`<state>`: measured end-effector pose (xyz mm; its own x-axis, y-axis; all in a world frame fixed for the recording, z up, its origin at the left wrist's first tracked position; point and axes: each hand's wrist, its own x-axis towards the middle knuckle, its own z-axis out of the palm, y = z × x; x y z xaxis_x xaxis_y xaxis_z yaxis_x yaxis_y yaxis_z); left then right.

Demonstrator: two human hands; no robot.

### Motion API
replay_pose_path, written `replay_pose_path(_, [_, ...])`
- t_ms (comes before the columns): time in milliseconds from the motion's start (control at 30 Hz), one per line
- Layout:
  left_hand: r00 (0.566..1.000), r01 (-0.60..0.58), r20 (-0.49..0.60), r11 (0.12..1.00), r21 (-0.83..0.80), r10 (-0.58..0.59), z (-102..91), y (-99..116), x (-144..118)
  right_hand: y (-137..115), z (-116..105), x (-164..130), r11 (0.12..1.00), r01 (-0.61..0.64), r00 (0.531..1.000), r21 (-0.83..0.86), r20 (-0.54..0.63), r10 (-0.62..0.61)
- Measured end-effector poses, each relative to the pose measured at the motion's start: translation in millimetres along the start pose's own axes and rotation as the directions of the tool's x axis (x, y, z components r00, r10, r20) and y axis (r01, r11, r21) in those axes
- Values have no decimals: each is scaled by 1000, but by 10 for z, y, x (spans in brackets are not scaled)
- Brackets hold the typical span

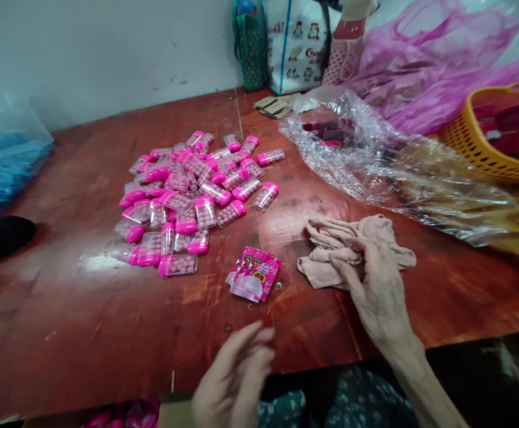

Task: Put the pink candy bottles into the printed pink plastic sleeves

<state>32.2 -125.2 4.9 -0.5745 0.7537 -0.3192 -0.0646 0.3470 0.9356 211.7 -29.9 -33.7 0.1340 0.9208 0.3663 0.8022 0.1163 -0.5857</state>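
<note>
My right hand (377,291) rests on a crumpled beige cloth (326,270), with the thumb and fingers closing on its folds. Close to the table's front edge, my left hand (236,374) is blurred by motion; its fingers look loosely curved and apart, and I see nothing in them. Just beyond it lies a small fanned stack of pink printed packets (259,276). Farther back and left spreads a heap of small clear containers (205,211) with pink caps, filled with pinkish beads.
A yellow basket (459,128) stands at the right, beside crinkled clear plastic (330,160) and a pink plastic bag (420,77). A printed white bag (297,47) and a green bottle pouch (250,53) are against the wall. Blue items in plastic (5,166) lie far left.
</note>
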Motion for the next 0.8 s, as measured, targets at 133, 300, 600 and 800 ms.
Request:
replay_pose_path(133, [719, -611, 566, 754, 240, 403, 916, 22, 107, 58, -10, 14, 1000, 5, 1000, -5, 0, -5])
replay_pose_path(300, [671, -709, 630, 588, 389, 391, 1390, -96, 263, 152, 86, 131, 996, -24, 999, -80, -40, 21])
replay_pose_path(600, [657, -715, 542, 661, 228, 524, 666, 44, 323, -240, -25, 87, 996, -94, 979, 3, -179, 93])
replay_pose_path(800, [809, -573, 174, 689, 443, 561, 44, 55, 815, -782, 315, -272, 987, 16, 987, 160, 154, -41])
